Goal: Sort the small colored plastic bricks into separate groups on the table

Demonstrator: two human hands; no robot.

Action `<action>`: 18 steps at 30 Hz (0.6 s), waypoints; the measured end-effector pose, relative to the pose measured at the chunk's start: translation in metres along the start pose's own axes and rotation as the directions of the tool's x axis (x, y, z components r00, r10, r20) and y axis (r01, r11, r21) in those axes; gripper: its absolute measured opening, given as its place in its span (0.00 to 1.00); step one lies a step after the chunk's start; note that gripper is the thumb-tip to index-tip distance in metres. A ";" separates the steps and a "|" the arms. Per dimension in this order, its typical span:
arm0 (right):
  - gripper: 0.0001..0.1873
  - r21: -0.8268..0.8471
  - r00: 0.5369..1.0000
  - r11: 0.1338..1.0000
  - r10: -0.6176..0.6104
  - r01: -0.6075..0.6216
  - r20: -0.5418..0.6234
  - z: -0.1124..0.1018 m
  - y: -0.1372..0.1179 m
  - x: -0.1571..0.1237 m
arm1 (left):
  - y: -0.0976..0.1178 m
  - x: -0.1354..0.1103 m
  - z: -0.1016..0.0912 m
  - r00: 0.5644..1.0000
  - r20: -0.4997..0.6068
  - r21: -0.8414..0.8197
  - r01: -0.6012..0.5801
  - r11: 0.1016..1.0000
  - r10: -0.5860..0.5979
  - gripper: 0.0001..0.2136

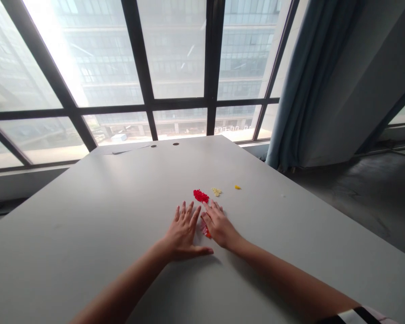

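Observation:
My left hand [183,231] lies flat on the grey table [87,216], fingers stretched out and slightly spread, holding nothing. My right hand [218,222] rests beside it, fingers extended and lying flat, partly covering a small red-orange piece [205,231] under its thumb side. Just beyond the fingertips sits a little heap of red pieces [200,195]. A smaller heap of pale yellow pieces [216,191] lies to the right of that, and a single yellow-orange piece [237,187] lies further right.
Two round cable holes [175,144] sit near the table's far edge. Large windows [175,67] with dark frames run behind the table. A blue-grey curtain [300,90] hangs at the right, with bare concrete floor [357,198] beside the table.

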State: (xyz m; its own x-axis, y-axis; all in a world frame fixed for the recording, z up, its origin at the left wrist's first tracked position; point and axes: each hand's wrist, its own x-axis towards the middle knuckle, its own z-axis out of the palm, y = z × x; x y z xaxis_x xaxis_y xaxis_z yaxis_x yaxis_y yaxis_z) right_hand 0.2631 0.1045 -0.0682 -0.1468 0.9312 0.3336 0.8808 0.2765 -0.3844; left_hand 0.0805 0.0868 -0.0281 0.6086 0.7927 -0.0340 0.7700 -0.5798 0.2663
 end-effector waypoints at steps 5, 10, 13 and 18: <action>0.19 0.021 0.982 0.994 0.107 -0.105 -0.153 -0.041 0.052 0.053 | 0.005 -0.014 -0.004 0.999 0.004 -0.011 0.039 0.999 -0.039 0.56; 0.17 0.057 0.987 0.987 0.153 -0.150 -0.044 -0.059 0.097 0.095 | 0.021 -0.010 0.000 0.999 -0.009 -0.055 -0.031 0.998 0.030 0.56; 0.17 0.120 0.996 0.991 0.043 -0.052 0.074 -0.046 0.085 0.104 | 0.035 0.000 0.006 0.977 -0.086 -0.042 -0.197 0.979 0.193 0.53; 0.16 0.288 0.951 0.949 -0.197 0.125 0.238 -0.023 0.038 0.110 | 0.049 0.011 0.010 0.947 -0.143 0.032 -0.286 0.958 0.288 0.42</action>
State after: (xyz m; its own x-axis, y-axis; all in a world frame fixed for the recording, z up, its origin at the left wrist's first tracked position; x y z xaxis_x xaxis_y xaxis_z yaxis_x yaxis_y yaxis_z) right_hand 0.2911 0.2118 -0.0265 -0.4204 0.8876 0.1884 0.6880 0.4472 -0.5715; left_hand 0.1265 0.0649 -0.0247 0.7707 0.6107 0.1818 0.5693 -0.7881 0.2341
